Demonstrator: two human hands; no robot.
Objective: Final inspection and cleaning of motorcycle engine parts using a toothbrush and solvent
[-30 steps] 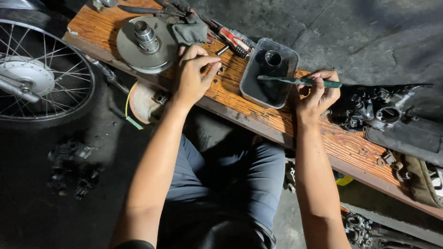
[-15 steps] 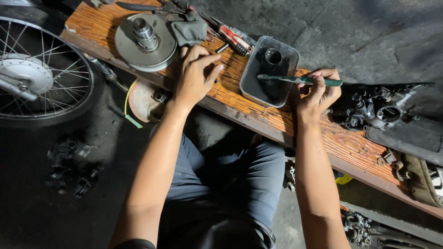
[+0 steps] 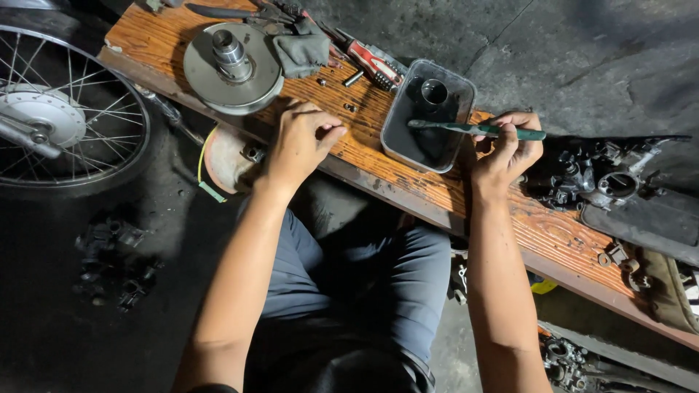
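My right hand grips a green-handled brush. Its head reaches into a grey rectangular tray of dark liquid on the wooden plank. A short metal cylinder stands in the tray's far end. My left hand rests on the plank left of the tray with its fingers curled together, and nothing shows in them. A small bolt lies just beyond its fingertips.
A round pulley disc with a hub sits at the plank's far left, beside a grey cloth, a red-handled screwdriver and pliers. A spoked wheel stands at left. Dark engine parts lie at right.
My left hand has drawn back from the small parts toward the plank's near edge and curled its fingers. The right hand and brush have stayed at the tray.
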